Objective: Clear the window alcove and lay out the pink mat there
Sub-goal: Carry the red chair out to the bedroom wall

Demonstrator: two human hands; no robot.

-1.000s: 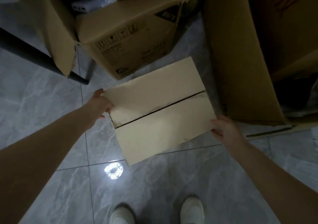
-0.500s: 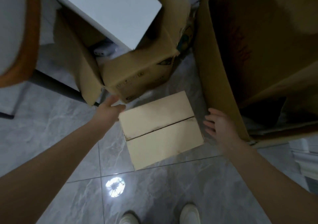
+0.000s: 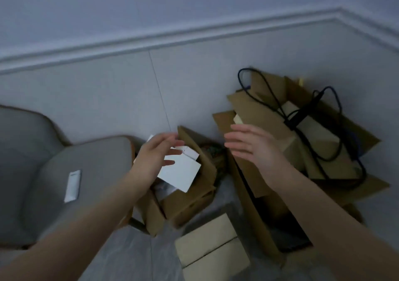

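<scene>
Both hands are raised in the air with fingers spread and loose, holding nothing. The left hand [image 3: 154, 157] hovers over the open middle carton [image 3: 190, 196], in front of the white box [image 3: 180, 172] that sticks out of its top; whether it touches that box cannot be told through the blur. The right hand [image 3: 257, 149] hangs at 3 o'clock from the left, over the near wall of the tall carton [image 3: 257, 216].

The tall carton holds folded brown cardboard and a pale flat box [image 3: 311, 127], with a black cable [image 3: 302, 116] looped over them. The middle carton also shows something dark and patterned at its far side, too blurred to name.

At 6 o'clock from the hands, the small closed carton [image 3: 212, 252] lies on the grey tile floor [image 3: 129, 257], just beside the tall carton's base. At 9 o'clock stands a grey padded chair [image 3: 86, 172] with a white tag on its seat. No pink mat shows.
</scene>
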